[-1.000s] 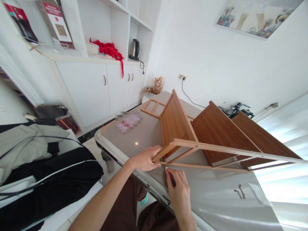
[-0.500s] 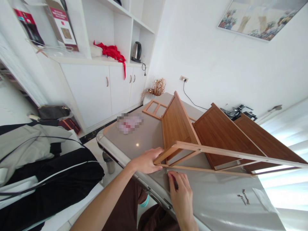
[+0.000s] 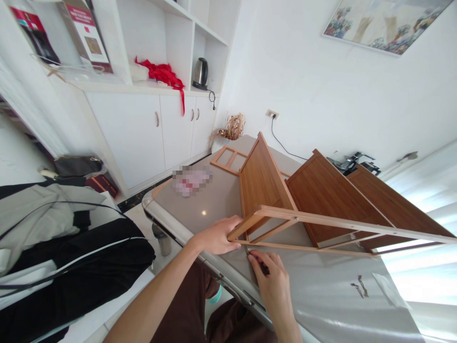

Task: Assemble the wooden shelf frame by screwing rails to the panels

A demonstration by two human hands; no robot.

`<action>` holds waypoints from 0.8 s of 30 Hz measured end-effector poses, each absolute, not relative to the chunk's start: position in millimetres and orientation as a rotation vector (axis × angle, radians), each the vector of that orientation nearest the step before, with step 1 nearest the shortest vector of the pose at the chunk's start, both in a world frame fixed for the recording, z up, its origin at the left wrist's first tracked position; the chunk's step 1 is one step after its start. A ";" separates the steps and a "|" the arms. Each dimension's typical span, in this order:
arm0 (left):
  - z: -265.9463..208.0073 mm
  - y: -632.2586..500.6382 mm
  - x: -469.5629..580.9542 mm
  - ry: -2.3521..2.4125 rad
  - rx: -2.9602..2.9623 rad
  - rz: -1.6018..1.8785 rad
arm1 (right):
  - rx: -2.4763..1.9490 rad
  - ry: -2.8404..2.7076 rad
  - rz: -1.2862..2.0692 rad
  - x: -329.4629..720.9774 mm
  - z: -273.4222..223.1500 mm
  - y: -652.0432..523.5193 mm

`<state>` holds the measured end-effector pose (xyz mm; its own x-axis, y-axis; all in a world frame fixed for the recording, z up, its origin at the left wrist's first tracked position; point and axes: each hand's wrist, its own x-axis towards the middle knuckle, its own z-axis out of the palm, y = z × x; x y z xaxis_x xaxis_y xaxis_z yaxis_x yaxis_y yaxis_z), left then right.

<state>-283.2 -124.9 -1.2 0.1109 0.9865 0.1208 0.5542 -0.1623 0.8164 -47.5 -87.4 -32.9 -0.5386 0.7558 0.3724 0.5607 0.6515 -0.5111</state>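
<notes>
A wooden shelf unit [image 3: 317, 220] lies on its side on the table, its shelf boards standing up from the side frame. My left hand [image 3: 219, 236] is closed around the near left corner of the side frame. Just below that corner, my right hand [image 3: 269, 271] pinches a small dark tool [image 3: 264, 268], mostly hidden by the fingers. A thin metallic tip [image 3: 247, 249] shows at the frame's lower rail; I cannot tell whether it sits in a hole. Small metal pieces [image 3: 360, 287] lie on the table to the right.
The grey table [image 3: 321, 305] has a wooden ladder-like frame [image 3: 228, 159] at its far side and a blurred packet [image 3: 193, 181] at left. Black clothing [image 3: 117, 262] lies on a surface to the left. White cabinets [image 3: 128, 128] stand behind. A black device [image 3: 357, 162] is beyond the shelf.
My right hand has shifted slightly right and turned, so more of the dark tool and its tip shows at the rail. My left hand keeps its hold on the frame corner.
</notes>
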 end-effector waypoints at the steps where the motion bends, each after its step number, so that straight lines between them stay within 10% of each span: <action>1: -0.6 -125.1 -283.1 1.501 1.788 0.919 | -1.035 -2.306 0.459 -47.3 -32.7 -87.2; 24: 0.3 -125.7 -281.1 1.529 1.746 0.896 | -0.810 -2.432 0.443 -41.7 -24.4 -82.8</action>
<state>-281.1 -125.7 0.3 0.0894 0.9928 0.0795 0.5547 -0.1159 0.8239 -41.7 -82.8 -24.4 -0.6776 0.6281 0.3825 0.4531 0.7662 -0.4557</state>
